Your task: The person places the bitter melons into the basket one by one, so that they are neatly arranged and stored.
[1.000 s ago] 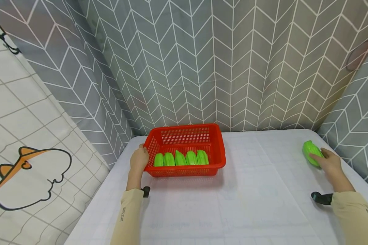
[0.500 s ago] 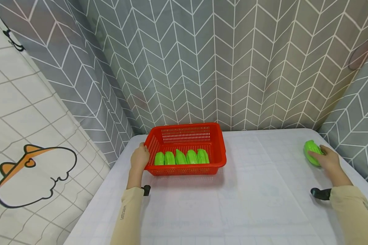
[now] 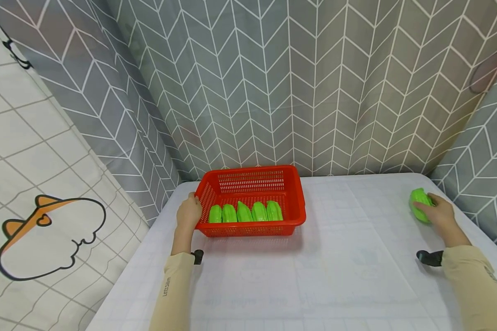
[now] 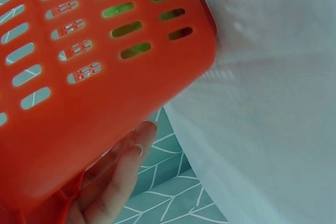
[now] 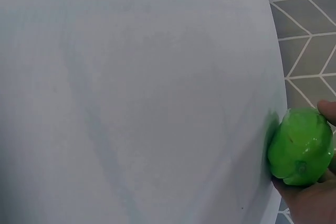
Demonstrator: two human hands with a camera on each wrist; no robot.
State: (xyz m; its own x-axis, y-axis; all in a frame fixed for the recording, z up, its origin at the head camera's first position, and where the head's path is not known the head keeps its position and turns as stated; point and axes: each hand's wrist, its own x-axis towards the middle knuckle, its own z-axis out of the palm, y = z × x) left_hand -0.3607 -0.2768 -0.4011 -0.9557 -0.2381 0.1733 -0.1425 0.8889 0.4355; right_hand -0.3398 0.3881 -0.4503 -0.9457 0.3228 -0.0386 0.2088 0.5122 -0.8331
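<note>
At the far right of the table, my right hand [image 3: 437, 214] holds a bright green, ridged, fruit-like piece [image 3: 420, 205]. In the right wrist view its lobed end [image 5: 301, 148] faces the camera, thumb and fingers on either side of it. My left hand [image 3: 188, 212] grips the left rim of a red plastic basket [image 3: 249, 230]; the left wrist view has the fingers [image 4: 118, 182] curled beneath the rim of the slotted wall [image 4: 79, 124]. Inside the basket, several similar green pieces [image 3: 244, 213] lie side by side along the front wall.
White cloth covers the table [image 3: 335, 276]. Grey chevron-patterned curtains [image 3: 314, 92] hang right behind its back edge and along its right side. A pale grid-patterned sheet with a cartoon figure [image 3: 51, 236] hangs at the left.
My right hand has shifted slightly left and away from me, still holding the green piece. The left hand and the basket stay in place. The head view has tilted a little.
</note>
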